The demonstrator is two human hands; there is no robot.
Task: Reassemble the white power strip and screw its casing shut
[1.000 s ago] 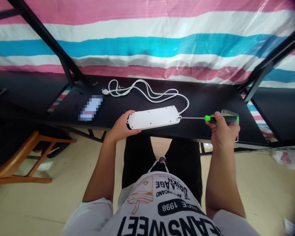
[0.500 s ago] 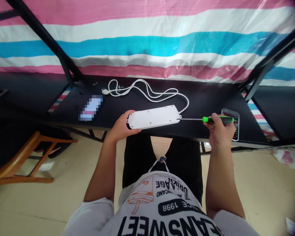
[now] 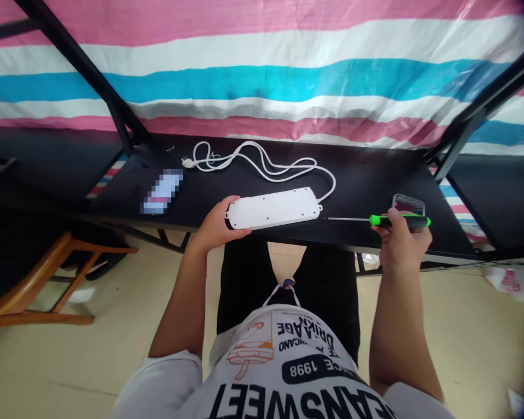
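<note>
A white power strip is at the front of the black table, its side with several small screw holes facing up. My left hand grips its left end, thumb along the near edge and fingers at the far side. From its right end a white cord runs back in loose loops to a plug. My right hand is closed round the green and black handle of a screwdriver. The shaft points left, its tip just right of the strip and apart from it.
A phone lies partly hidden behind my right hand. On the left of the table is a blurred-out flat device. Black metal posts rise at both sides, before a striped sheet. A wooden chair stands at lower left.
My right hand has drawn the screwdriver to the right and slightly nearer me, so its tip has left the strip's right end. My left hand and the power strip have stayed in place.
</note>
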